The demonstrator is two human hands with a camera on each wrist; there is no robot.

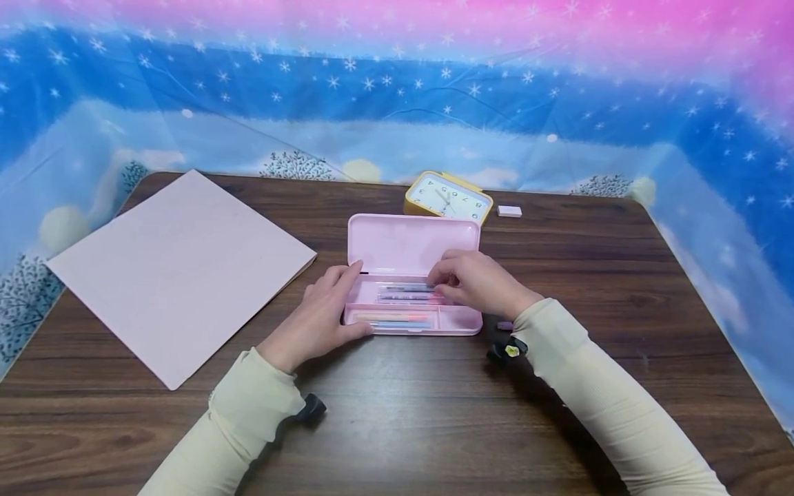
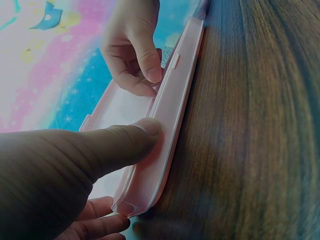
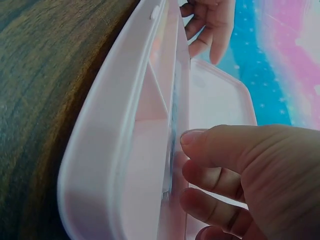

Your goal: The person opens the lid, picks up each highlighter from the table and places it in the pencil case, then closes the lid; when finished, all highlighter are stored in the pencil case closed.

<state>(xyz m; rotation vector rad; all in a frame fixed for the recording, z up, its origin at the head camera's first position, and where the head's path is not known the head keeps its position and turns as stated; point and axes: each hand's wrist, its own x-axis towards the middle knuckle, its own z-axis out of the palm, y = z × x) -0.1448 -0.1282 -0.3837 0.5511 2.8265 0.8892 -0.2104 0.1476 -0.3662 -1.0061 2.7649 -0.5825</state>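
Observation:
A pink pencil case (image 1: 459, 320) lies on the table with its lid (image 1: 397, 244) raised at the back. My left hand (image 1: 319, 317) grips the case's left end, thumb (image 2: 132, 140) on the front wall and fingers round the corner. Several pens (image 1: 406, 297) lie in the rear compartment. In the front compartment are a peach-and-pink pen (image 1: 387, 317) and a light blue one (image 1: 403, 325). Over the right end of the rear pens is my right hand (image 1: 480, 279). Its thumb and bent fingers (image 3: 212, 175) stand apart with nothing visible between them.
A yellow alarm clock (image 1: 443, 196) stands behind the lid, with a small white eraser (image 1: 509, 211) to its right. To the left lies a large pale square board (image 1: 186, 282). A small purple object (image 1: 505, 326) shows beside my right sleeve. Snowflake-patterned cloth (image 1: 372, 89) hangs around the table.

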